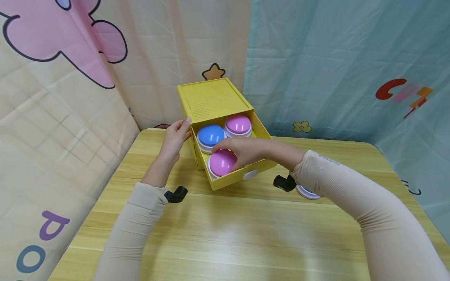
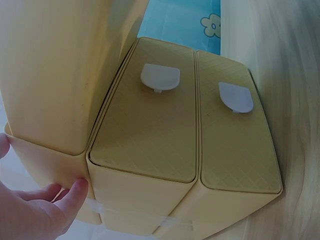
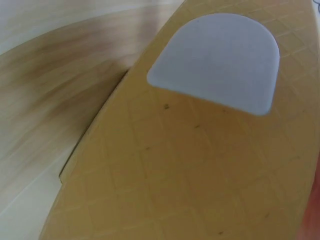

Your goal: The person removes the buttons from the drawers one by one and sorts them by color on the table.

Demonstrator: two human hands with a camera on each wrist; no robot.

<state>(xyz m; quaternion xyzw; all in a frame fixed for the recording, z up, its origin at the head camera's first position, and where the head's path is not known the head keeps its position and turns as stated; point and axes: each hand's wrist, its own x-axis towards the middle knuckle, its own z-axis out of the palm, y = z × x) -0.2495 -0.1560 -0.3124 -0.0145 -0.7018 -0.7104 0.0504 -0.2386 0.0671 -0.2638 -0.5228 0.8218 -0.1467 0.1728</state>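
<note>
A small yellow chest of drawers [image 1: 214,97] stands at the back of the table, its top drawer [image 1: 228,181] pulled out. Inside lie a blue dome-topped push button [image 1: 211,134], a pink one [image 1: 238,123] behind it, and another pink push button [image 1: 222,162] near the drawer's front, each on a white base. My right hand [image 1: 246,150] reaches in and holds the front pink button between thumb and fingers. On the chest's left side, my left hand [image 1: 174,138] rests with fingertips [image 2: 79,187] against the wall. The right wrist view shows only the drawer front [image 3: 175,165], not the hand.
On the table, part of a white-based blue button [image 1: 309,192] shows beside my right sleeve, which hides the remainder. Two lower drawers [image 2: 150,120] with white pull tabs are closed. Printed curtains [image 1: 316,70] hang behind and beside the wooden table [image 1: 225,238].
</note>
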